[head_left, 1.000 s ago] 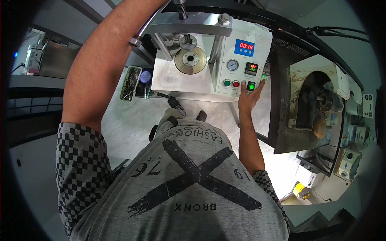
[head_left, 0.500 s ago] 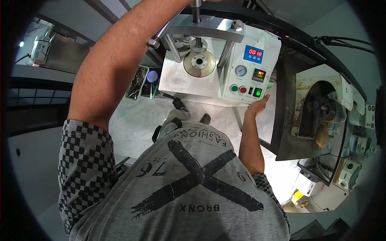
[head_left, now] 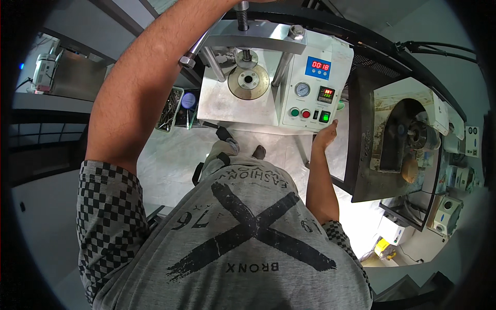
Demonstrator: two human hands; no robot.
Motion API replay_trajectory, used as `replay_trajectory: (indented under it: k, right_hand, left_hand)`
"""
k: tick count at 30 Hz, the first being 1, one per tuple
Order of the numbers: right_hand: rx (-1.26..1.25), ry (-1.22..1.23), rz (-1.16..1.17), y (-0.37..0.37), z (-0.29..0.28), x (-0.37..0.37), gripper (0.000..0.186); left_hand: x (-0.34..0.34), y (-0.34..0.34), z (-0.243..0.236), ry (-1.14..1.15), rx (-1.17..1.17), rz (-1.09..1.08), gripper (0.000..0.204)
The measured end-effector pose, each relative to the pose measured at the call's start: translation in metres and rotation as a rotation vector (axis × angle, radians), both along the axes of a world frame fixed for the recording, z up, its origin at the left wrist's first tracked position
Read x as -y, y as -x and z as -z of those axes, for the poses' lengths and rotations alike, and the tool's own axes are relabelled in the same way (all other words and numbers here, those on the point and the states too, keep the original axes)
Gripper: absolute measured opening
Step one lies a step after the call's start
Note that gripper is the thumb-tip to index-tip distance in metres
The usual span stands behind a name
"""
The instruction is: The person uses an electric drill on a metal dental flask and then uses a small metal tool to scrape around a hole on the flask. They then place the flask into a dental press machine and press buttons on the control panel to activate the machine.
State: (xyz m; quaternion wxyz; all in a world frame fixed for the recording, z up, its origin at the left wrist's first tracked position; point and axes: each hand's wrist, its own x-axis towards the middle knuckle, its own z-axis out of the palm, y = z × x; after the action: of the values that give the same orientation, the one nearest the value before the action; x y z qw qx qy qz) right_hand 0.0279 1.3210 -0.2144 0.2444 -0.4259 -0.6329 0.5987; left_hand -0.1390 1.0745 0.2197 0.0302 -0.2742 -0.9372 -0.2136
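You stood over the white press machine (head_left: pixel 268 98), your right hand (head_left: pixel 325 135) flat against the lower edge of its control panel (head_left: pixel 312 93), fingers (head_left: pixel 330 125) together just below the lit green switch (head_left: pixel 324 117). Your left arm (head_left: pixel 150 88) reached up toward the threaded screw (head_left: pixel 242 15) at the top, the hand out of view. A round metal die (head_left: pixel 248 82) sat on the press plate, a tray of small metal parts (head_left: pixel 169 108) on the counter beside it.
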Motion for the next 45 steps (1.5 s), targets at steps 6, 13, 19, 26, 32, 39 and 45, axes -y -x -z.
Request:
replay_trajectory:
  k: [6,13,19,26,32,39,45]
  right_hand:
    - [-0.043,-0.138,-0.066,-0.001,0.018,-0.008,0.064]
    - [-0.077,-0.177,-0.018,0.002,0.033,-0.011,0.06]
    - [-0.1,-0.109,-0.031,0.003,0.029,-0.007,0.058]
    - [-0.107,-0.126,-0.045,0.003,0.027,-0.008,0.051]
    - [-0.097,-0.135,-0.08,0.0,0.026,-0.01,0.045]
    - [-0.127,-0.181,-0.066,0.001,0.022,-0.006,0.046]
    - [-0.131,-0.223,-0.079,0.002,0.028,-0.008,0.046]
  left_hand:
    - [-0.003,0.011,0.008,0.033,-0.069,-0.002,0.048]
    - [-0.001,-0.004,-0.002,0.013,-0.028,0.005,0.047]
    - [-0.002,-0.006,-0.001,0.03,-0.02,-0.032,0.047]
    - [-0.004,-0.006,-0.004,0.061,0.006,-0.04,0.048]
    - [-0.004,-0.002,0.0,0.066,-0.012,-0.054,0.047]
    - [-0.004,-0.009,-0.004,0.043,0.019,-0.05,0.046]
    - [-0.003,-0.007,-0.004,0.052,0.022,-0.043,0.046]
